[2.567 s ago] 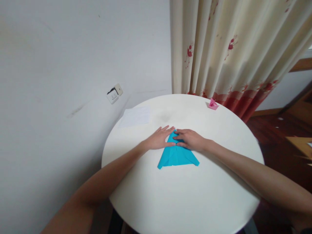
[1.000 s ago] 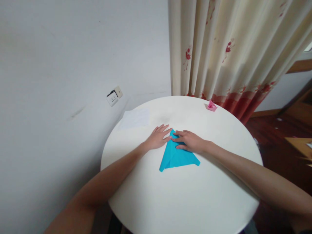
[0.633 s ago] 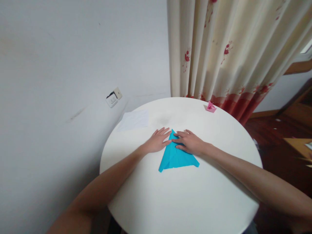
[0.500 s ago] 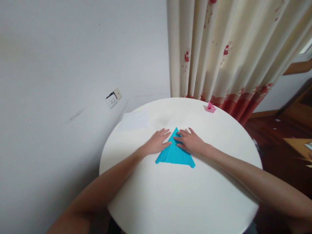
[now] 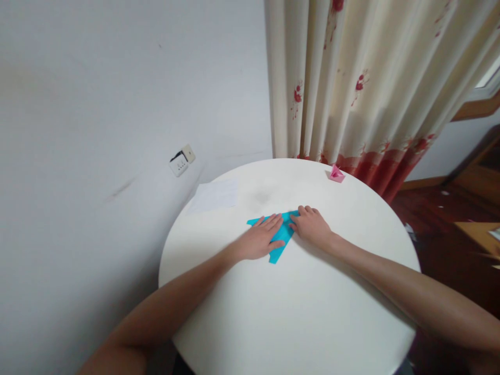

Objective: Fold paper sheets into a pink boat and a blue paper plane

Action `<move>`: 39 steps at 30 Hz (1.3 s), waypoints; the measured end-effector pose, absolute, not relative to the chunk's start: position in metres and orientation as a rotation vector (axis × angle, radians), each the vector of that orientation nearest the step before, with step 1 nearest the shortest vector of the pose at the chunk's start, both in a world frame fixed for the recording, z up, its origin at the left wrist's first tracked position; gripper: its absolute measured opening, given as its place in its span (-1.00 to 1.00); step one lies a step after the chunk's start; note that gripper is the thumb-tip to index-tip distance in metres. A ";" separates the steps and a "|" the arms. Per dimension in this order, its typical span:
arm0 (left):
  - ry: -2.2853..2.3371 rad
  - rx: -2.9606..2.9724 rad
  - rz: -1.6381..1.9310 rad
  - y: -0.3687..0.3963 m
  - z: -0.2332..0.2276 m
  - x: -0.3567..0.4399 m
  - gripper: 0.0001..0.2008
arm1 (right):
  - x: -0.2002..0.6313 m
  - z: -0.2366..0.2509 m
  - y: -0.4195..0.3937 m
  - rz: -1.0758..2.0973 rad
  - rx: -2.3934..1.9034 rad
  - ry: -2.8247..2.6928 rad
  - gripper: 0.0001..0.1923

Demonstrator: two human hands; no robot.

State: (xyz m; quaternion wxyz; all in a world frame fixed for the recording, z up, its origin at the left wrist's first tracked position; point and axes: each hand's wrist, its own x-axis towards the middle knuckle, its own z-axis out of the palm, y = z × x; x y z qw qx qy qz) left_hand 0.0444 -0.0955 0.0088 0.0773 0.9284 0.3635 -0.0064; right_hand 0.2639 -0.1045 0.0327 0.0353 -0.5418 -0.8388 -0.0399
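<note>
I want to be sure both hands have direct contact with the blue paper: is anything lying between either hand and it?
Nothing visible does. The left hand lies flat on the blue paper, and the right hand touches its right edge.

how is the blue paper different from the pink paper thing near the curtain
The blue paper lies flat near the middle of the table, while the pink paper thing stands up as a small folded shape at the far edge. The blue paper looks larger than the pink one. The left hand rests flat on the blue paper and the right hand touches its edge; nothing touches the pink one. Both are folded coloured paper on the same table.
</note>
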 end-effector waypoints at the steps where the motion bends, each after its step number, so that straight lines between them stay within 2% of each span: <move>1: 1.123 2.769 -0.044 -0.095 0.011 0.042 -0.23 | 0.264 0.033 -0.105 -0.115 -1.643 -2.583 -0.67; 11: 1.612 2.443 -0.327 -0.091 0.030 0.011 0.04 | 0.263 0.036 -0.106 -0.126 -1.570 -2.652 -0.69; 15: 1.900 2.419 -0.084 -0.082 0.033 0.015 -0.05 | 0.262 0.034 -0.107 -0.167 -1.641 -2.607 -0.68; 17: 1.819 2.553 0.166 -0.081 0.032 0.023 -0.20 | 0.261 0.031 -0.108 -0.183 -1.714 -2.549 -0.65; 19: 1.510 2.717 0.304 -0.085 0.028 0.033 -0.32 | 0.259 0.029 -0.108 -0.194 -1.775 -2.495 -0.62; 21: 1.250 2.796 0.290 -0.092 0.021 0.044 -0.36 | 0.258 0.029 -0.108 -0.198 -1.785 -2.478 -0.62; 24: 1.123 2.796 0.181 -0.100 0.009 0.054 -0.35 | 0.257 0.030 -0.107 -0.154 -1.717 -2.495 -0.61; 34: 1.014 2.747 0.098 -0.093 0.005 0.043 -0.35 | 0.284 0.030 -0.083 0.384 -1.678 -2.151 -0.73; 39: 0.948 2.736 0.047 -0.094 0.008 0.045 -0.37 | 0.294 0.040 -0.081 1.116 -1.615 -1.727 -0.77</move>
